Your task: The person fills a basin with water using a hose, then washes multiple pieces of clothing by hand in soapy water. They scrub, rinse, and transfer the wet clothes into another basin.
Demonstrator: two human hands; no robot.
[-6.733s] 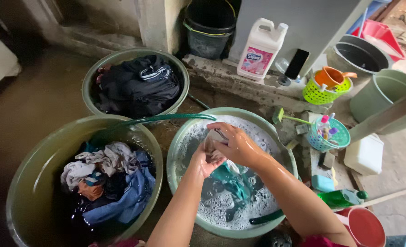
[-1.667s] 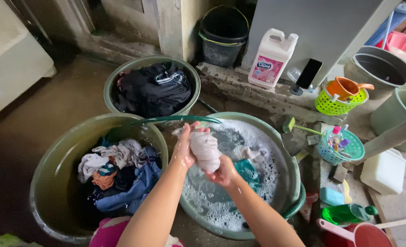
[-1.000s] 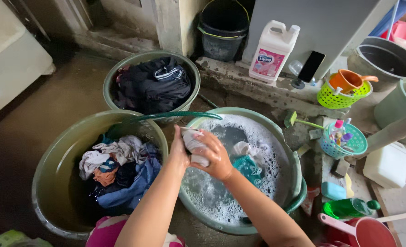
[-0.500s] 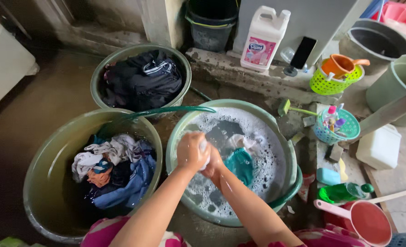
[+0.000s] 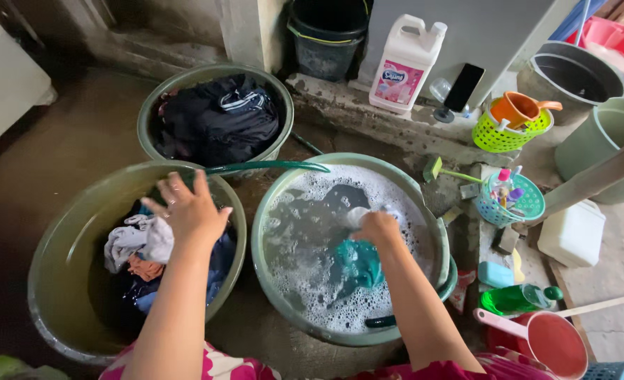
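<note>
the left hand hovers with fingers spread apart, empty, over the left basin, just above a pale cloth lying on the heap of mixed clothes there; the right hand sits in the soapy basin, its grip closed on a small white cloth, with a teal garment in the suds just below; a third basin behind holds dark clothes; a detergent jug stands on the ledge.

Both forearms are bare to the elbow, the left hand and right hand ungloved, above a pink garment with white floral print.
</note>
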